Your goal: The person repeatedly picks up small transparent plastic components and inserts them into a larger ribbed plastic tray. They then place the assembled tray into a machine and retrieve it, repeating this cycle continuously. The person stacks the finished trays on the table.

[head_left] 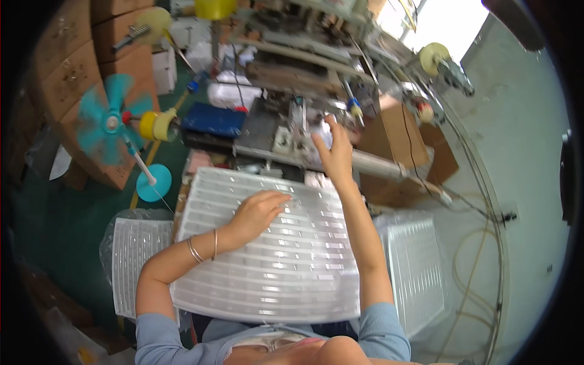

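Ribbed clear tray (274, 267) (slots' contents unclear): left hand (258, 213) rests open; right hand (334, 152) pinches a small piece (323, 135).

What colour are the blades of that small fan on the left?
Teal plastic fan blades, clearest in the head view.

Head-worn fisheye, steeply down, close overhead.

glossy clear ribbed plastic tray (286, 267); matt brown cardboard boxes (67, 79); smooth teal plastic fan (112, 121); thin metal bangles (196, 249).
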A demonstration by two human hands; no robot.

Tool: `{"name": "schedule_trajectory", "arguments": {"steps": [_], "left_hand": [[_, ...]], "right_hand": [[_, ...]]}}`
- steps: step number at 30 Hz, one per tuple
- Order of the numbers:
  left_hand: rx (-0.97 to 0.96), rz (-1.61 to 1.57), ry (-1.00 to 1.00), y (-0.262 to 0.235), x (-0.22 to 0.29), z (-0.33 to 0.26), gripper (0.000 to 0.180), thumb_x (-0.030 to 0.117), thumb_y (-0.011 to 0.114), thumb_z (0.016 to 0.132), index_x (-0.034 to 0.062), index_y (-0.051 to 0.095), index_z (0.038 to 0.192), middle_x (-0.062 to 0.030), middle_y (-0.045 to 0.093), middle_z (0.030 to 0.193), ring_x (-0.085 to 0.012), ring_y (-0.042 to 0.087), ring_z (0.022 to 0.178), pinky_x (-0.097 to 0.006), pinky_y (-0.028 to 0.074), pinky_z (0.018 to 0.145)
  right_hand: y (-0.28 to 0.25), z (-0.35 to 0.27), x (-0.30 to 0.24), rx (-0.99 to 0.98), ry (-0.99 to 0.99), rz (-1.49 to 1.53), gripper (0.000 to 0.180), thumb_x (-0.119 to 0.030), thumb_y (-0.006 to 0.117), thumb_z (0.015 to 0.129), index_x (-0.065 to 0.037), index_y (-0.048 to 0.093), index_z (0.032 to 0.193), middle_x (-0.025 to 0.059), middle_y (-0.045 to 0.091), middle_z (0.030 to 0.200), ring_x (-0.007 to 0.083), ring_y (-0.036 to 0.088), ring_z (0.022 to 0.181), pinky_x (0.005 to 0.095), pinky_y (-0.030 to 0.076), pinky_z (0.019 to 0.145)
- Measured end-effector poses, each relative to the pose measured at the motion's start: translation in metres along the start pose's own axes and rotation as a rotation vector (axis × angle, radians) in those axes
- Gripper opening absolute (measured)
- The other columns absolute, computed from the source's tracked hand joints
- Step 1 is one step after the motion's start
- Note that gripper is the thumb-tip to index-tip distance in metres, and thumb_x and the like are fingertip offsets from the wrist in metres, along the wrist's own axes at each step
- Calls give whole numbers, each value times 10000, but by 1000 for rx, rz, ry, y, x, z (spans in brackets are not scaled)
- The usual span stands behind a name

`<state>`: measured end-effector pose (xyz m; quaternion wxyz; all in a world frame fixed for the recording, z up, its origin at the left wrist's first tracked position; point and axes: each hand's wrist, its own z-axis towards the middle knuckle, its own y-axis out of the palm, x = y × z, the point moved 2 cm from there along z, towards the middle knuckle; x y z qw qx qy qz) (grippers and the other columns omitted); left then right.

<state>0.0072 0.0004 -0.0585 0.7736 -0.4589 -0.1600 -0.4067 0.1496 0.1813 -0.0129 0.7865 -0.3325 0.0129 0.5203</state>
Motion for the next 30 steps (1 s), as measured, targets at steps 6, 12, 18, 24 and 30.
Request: {"name": "schedule_trajectory", "arguments": {"steps": [6, 12, 18, 24, 30], "left_hand": [[-153, -121, 36, 62, 51, -16, 236, 60, 641, 789, 46, 642, 1024, -84, 610, 966, -265, 623, 838, -342, 522, 736], [-129, -58, 130, 155, 93, -16, 193, 96, 639, 741, 59, 639, 931, -84, 606, 853, -275, 617, 772, -369, 506, 663], [-276, 383, 241, 212, 94, -16, 84, 160, 582, 717, 136, 657, 687, -26, 615, 769, -203, 593, 828, -372, 431, 718], [-91, 326, 187, 104, 67, -20, 105, 181, 627, 712, 114, 682, 772, -25, 607, 795, -210, 555, 881, -375, 412, 774], [314, 85, -418, -74, 2, -66, 161, 135, 652, 790, 57, 690, 925, -120, 665, 902, -238, 635, 852, -372, 489, 778]], "right_hand": [[-114, -69, 15, 9, 411, 222, 315, -208, 621, 877, 2, 608, 1112, 98, 648, 1048, 161, 593, 949, 283, 453, 842], [-179, -104, -4, -80, 511, 213, 220, -169, 611, 895, 10, 640, 1020, 53, 651, 1010, 106, 575, 908, 246, 443, 832], [-161, -119, -20, -171, 425, 293, 278, -82, 583, 896, 20, 567, 1154, 106, 623, 1112, 154, 589, 1012, 282, 442, 885], [-102, -120, -51, -224, 482, 290, 227, -78, 592, 889, -4, 612, 1103, 64, 651, 961, 71, 552, 756, 216, 451, 670], [-12, -128, -145, -617, 43, 316, 238, -104, 627, 811, -95, 627, 1048, 113, 675, 929, 196, 678, 750, 349, 535, 675]]}}
